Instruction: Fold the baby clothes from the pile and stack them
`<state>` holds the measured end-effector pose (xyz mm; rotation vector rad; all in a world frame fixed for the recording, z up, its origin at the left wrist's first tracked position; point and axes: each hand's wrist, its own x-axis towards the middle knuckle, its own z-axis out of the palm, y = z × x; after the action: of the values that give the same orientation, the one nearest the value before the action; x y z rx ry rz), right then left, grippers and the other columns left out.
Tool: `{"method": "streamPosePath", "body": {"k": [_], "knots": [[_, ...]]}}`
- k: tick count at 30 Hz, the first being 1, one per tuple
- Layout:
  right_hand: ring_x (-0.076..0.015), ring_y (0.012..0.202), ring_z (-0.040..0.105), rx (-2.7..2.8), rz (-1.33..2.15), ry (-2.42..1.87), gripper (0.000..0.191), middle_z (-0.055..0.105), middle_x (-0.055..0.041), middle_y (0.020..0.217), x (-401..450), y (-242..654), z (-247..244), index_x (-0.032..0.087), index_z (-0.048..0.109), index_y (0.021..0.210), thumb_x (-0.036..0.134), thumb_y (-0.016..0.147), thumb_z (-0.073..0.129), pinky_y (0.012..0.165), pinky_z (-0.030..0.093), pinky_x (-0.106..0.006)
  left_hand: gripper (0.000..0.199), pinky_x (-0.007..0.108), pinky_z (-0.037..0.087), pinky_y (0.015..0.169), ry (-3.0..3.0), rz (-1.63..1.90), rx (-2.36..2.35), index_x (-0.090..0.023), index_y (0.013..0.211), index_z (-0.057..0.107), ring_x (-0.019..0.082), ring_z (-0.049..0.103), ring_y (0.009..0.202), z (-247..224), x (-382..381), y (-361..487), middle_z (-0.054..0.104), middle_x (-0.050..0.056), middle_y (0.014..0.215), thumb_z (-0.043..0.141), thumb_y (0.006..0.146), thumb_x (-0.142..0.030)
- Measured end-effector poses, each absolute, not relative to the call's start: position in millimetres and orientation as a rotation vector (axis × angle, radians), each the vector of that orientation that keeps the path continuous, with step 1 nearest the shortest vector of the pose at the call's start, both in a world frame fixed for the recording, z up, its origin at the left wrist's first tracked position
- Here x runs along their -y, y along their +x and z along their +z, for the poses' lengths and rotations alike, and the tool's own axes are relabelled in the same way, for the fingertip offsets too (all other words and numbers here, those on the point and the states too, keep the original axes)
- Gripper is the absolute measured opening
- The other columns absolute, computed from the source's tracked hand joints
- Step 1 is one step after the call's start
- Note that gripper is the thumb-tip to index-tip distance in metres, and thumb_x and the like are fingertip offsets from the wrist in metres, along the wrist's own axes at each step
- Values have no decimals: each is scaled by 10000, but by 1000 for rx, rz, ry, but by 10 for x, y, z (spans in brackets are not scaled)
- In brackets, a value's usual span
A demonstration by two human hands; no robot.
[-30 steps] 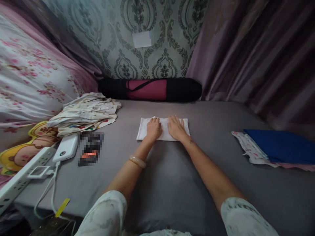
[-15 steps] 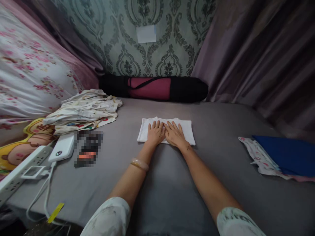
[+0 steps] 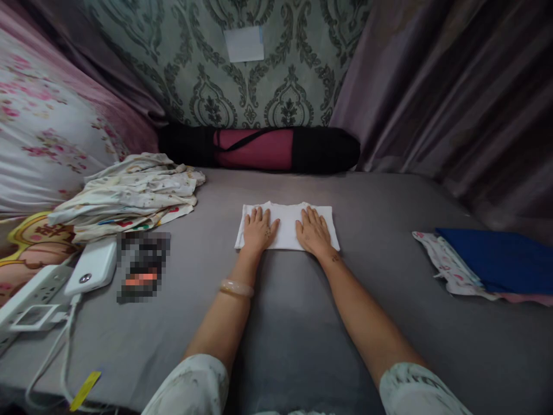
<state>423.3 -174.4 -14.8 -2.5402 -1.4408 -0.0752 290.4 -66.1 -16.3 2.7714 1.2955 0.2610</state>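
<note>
A white folded cloth garment [image 3: 287,226] lies flat on the grey sheet [image 3: 294,311], a wide rectangle with a slightly uneven far edge. My left hand [image 3: 260,228] rests palm down on its left part, fingers stretched out and thumb pointing inward. On the right part my right hand [image 3: 313,230] lies flat too, fingers spread away from me. A bare strip of white fabric shows between the two hands. Neither hand grips the cloth.
Crumpled patterned clothes [image 3: 133,193] lie to the left, near a white power bank [image 3: 91,268], a power strip [image 3: 32,291] and cables. Folded clothes with a blue piece [image 3: 496,259] on top sit at right. A long black-and-pink bag [image 3: 254,150] lies along the wall.
My hands have slid apart from the middle of the white cloth to its left and right sides, still flat. The camera view has shifted slightly.
</note>
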Motion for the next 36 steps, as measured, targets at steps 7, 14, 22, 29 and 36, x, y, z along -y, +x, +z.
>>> {"method": "streamPosePath", "body": {"k": [7, 14, 22, 29, 36], "knots": [[-279, 1431, 229, 1340, -73, -2597, 631, 283, -191, 1543, 1819, 4315, -173, 1, 325, 1457, 405, 982, 230, 1151, 161, -409, 658, 486, 222, 1155, 2678, 276, -1389, -85, 1438, 381, 298, 276, 1427, -165, 587, 2777, 325, 178, 1528, 225, 964, -514], [-288, 1441, 194, 1248, 13, -2640, 665, 217, -190, 1567, 1929, 4476, -168, -12, 287, 1473, 432, 985, 208, 1149, 184, -392, 630, 433, 309, 1121, 2759, 289, -1297, -61, 1403, 411, 298, 280, 1425, -244, 424, 2664, 339, 185, 1520, 209, 975, -477], [-294, 1446, 175, 1197, 21, -2663, 679, 198, -205, 1568, 1925, 4527, -220, -18, 256, 1481, 440, 982, 216, 1152, 176, -416, 635, 375, 217, 1169, 2859, 199, -1220, 0, 1426, 358, 258, 232, 1445, -306, 263, 2571, 339, 207, 1512, 194, 986, -427], [-297, 1443, 184, 1203, 33, -2670, 671, 211, -201, 1565, 1928, 4519, -160, -17, 271, 1479, 431, 982, 213, 1154, 176, -426, 652, 417, 237, 1157, 2772, 211, -1299, -42, 1435, 370, 289, 240, 1441, -185, 340, 2589, 325, 175, 1529, 168, 980, -463], [-266, 1452, 163, 1389, -155, -2520, 650, 254, -174, 1558, 1878, 4507, -88, 1, 309, 1469, 423, 990, 186, 1170, 122, -405, 642, 432, 174, 1183, 2825, 418, -1296, -63, 1436, 389, 273, 245, 1441, -62, 498, 2681, 360, 151, 1517, 150, 984, -451]]}}
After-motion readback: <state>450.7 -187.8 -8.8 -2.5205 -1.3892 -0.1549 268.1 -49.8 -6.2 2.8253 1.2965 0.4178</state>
